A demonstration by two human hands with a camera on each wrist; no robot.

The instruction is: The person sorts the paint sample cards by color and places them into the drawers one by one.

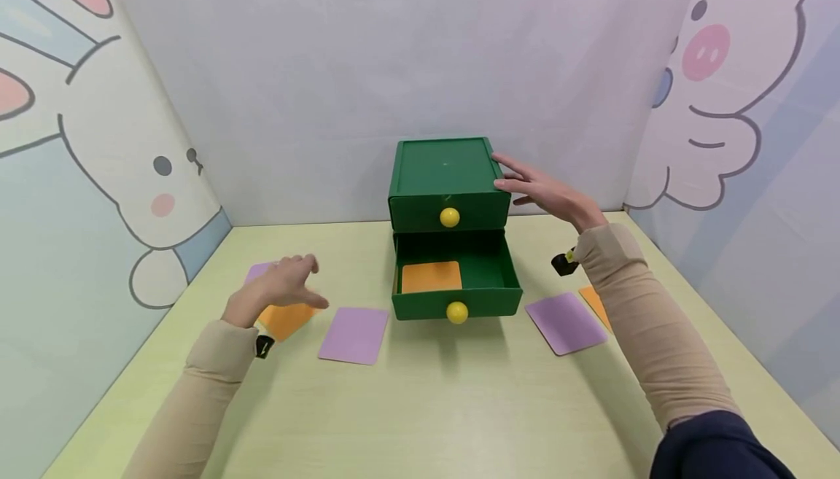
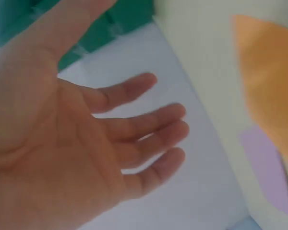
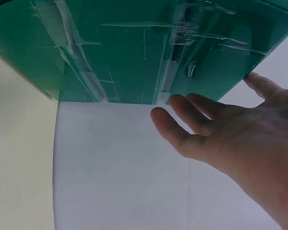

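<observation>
Two hands, both relaxed and holding nothing: right hand (image 1: 547,191) steadies the green drawer box (image 1: 449,187) at mid-counter; left hand (image 1: 285,286) hovers over an orange card (image 1: 285,318). Pinching one card edge cleanly seems wisest.

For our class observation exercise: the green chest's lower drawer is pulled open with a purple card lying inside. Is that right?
Not quite. The lower drawer of the green chest is pulled open, but the card lying inside is orange, not purple. The head view shows it.
</observation>
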